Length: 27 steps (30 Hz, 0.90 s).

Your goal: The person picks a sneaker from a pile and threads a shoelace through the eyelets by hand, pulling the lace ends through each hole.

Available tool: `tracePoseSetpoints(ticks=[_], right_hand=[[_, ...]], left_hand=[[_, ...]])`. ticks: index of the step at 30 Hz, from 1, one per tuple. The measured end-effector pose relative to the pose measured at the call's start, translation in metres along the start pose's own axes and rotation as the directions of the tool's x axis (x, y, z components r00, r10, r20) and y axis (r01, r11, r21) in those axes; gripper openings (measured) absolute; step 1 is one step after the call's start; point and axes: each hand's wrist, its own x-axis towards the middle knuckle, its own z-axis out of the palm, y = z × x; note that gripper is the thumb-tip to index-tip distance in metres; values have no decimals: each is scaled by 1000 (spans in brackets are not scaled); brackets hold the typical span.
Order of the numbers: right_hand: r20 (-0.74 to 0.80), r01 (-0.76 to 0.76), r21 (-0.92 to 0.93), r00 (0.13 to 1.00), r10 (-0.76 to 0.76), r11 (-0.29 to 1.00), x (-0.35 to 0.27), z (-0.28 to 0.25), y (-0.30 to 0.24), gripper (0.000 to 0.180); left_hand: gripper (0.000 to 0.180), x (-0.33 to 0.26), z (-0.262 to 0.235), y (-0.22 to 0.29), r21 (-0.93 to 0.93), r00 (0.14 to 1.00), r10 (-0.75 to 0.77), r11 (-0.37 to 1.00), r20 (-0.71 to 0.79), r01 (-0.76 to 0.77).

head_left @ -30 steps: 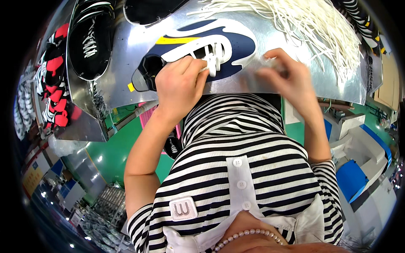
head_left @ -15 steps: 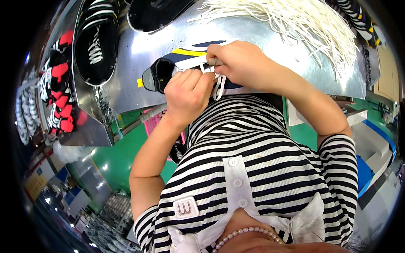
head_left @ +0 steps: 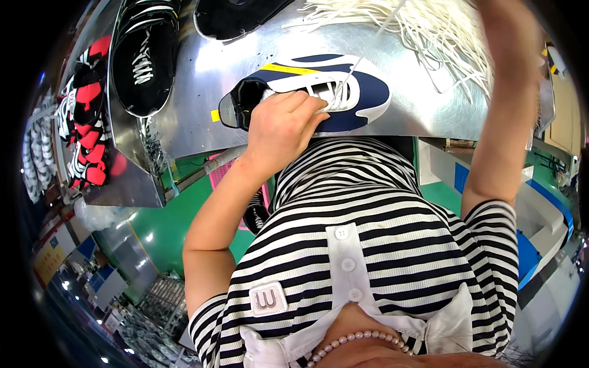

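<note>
A navy and white sneaker [head_left: 372, 92] with a yellow stripe lies on the metal table, its toe to the right. My left hand [head_left: 279, 126] is closed on its near side by the lace opening, the thumb and fingers pressed against the edge there. White lace [head_left: 336, 97] crosses the front of the opening. One strand [head_left: 374, 43] of it runs taut up and to the right, out of the picture's top. My right hand [head_left: 509, 27] is raised at the upper right, smeared by motion and cut off by the top edge, so its fingers are hidden.
A pile of loose white laces [head_left: 438, 46] spreads at the far right of the table [head_left: 202, 132]. Black shoes [head_left: 142, 70] stand at the left, and another dark shoe [head_left: 236, 18] lies at the back. Red, black and white shoe pieces [head_left: 92, 132] hang farther left.
My right hand has left the sneaker and swung up to the right, and a strand of lace now stretches from the shoe. My left hand stays at the opening; the sneaker has shifted slightly right.
</note>
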Motion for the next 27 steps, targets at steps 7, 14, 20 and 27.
tracePoseSetpoints(ticks=[7,14,20,27], right_hand=[[327,-495,80,833,447,865,-83,54,86,21],[617,-561,339,739,272,756,-65,53,49,20],[416,-532,8,772,481,847,-68,73,92,16],[294,-366,-106,877,381,925,-78,85,110,21]], left_hand=[[66,0,-16,4,-415,875,-474,780,96,468],[53,6,-9,-2,-292,819,-573,778,34,556],[39,7,2,-5,-281,800,-585,796,-133,536],[45,11,11,-1,-99,754,-635,772,-168,628]])
